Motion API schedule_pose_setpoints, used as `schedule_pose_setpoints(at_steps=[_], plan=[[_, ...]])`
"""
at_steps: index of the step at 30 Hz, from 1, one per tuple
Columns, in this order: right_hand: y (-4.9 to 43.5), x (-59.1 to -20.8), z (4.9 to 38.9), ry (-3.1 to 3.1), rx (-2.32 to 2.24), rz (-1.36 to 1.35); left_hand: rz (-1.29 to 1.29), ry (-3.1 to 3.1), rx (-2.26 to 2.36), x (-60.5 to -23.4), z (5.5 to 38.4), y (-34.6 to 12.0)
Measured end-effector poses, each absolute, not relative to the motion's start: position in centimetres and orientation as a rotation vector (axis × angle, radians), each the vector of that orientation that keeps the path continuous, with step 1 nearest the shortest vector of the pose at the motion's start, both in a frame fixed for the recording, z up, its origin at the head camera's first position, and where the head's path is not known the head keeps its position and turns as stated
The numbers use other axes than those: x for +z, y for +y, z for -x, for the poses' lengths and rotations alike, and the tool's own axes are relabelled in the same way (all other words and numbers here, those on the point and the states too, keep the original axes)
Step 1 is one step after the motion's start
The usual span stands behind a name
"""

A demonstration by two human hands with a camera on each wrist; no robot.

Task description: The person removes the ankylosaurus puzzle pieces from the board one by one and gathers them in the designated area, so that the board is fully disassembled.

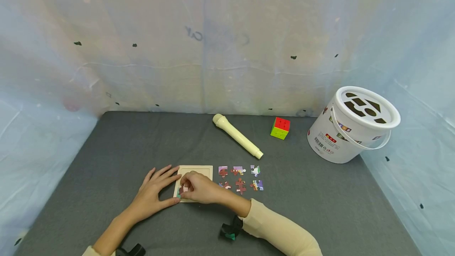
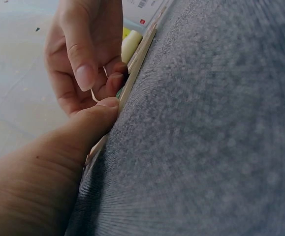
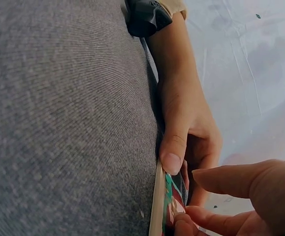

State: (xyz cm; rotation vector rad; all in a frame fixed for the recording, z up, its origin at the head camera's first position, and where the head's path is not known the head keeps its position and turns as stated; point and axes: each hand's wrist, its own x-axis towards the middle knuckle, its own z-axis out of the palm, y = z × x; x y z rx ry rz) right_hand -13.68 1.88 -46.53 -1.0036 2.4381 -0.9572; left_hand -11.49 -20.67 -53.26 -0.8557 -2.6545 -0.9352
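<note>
A wooden puzzle tray (image 1: 195, 168) lies flat on the grey table, with dark red and green puzzle pieces (image 1: 183, 189) in its lower left corner. My left hand (image 1: 155, 191) is spread beside the tray, its fingertips and thumb touching the left edge. Over the tray my right hand (image 1: 200, 187) bends its fingers down. In the right wrist view, the right fingertips (image 3: 194, 212) press on the pieces (image 3: 174, 204) near the rim, while the thumb stands apart from them. The right hand hides much of the tray's inside.
Several loose puzzle pieces (image 1: 240, 185) lie in two rows right of the tray. Behind them are a cream microphone-shaped stick (image 1: 238, 136) and a red and green puzzle cube (image 1: 280, 128). A white lidded bucket (image 1: 350, 125) stands at the back right.
</note>
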Motion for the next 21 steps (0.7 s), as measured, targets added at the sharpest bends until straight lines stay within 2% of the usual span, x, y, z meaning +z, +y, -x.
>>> schedule_pose_setpoints(at_steps=[21], plan=[[1.03,-46.91,13.78,2.525,-0.850,1.018,0.848,-2.665,-0.917,-53.14,11.39,-20.54]])
